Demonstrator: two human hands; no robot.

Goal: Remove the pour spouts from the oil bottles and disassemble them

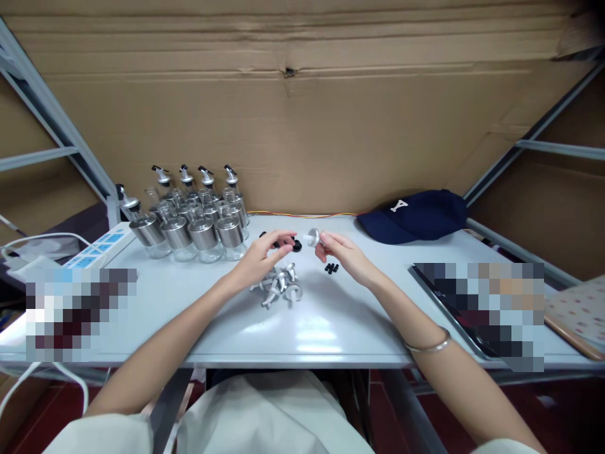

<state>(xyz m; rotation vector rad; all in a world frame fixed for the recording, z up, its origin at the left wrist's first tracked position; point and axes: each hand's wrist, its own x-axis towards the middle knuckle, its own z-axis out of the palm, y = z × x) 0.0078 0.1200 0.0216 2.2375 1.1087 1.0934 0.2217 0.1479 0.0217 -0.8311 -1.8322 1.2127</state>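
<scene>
My right hand [344,254] pinches a silver pourer spout [312,237] above the middle of the table, its round flange turned toward my left hand. Just to the left, my left hand [263,255] is held with thumb and fingers apart and nothing between them. Under and beside its fingertips lie black round stopper parts [296,244], partly hidden by the hand. A pile of silver pourer spouts [281,285] rests nearer to me, below my left hand. Several small black pieces [331,268] lie together under my right hand.
Glass bottles with steel bands [204,233] stand in a group at the back left, some with pourers fitted. Beside them is a white power strip [101,247]. A navy cap [416,217] lies at the back right, with a dark-edged tablet-like object [454,309] in front.
</scene>
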